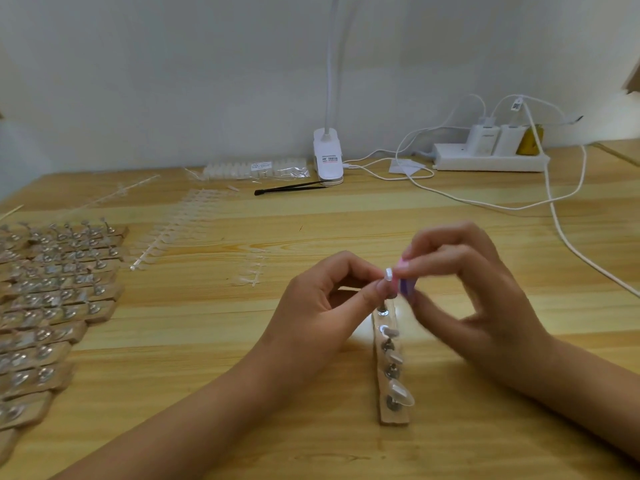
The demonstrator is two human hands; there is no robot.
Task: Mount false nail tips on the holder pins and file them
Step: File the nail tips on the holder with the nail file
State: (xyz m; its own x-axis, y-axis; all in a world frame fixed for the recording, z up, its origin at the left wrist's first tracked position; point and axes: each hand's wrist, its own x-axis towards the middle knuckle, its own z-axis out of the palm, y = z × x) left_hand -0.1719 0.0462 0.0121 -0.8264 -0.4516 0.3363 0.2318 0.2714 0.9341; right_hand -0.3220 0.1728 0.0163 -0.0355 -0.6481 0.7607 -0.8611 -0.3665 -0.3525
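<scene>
The wooden bench point(207, 341) carries all items. Along its left edge lies a block of loaded holder strips point(52, 289), packed row on row. At the far right corner sits a white power strip point(491, 161) with chargers plugged in. A white lamp clip point(327, 157) stands at the far edge.

Left hand point(311, 306) and right hand point(474, 289) meet above the middle of the bench, towards the near edge. Below them lies one holder strip point(393, 415), running from near to far, with clear tips seated on several pins.

The right hand pinches a small pink-and-purple file point(407, 284) between thumb and fingers. The left hand pinches a nail tip point(389, 274) on the farthest pin. File and tip appear to touch, but the blur prevents confirmation.
</scene>
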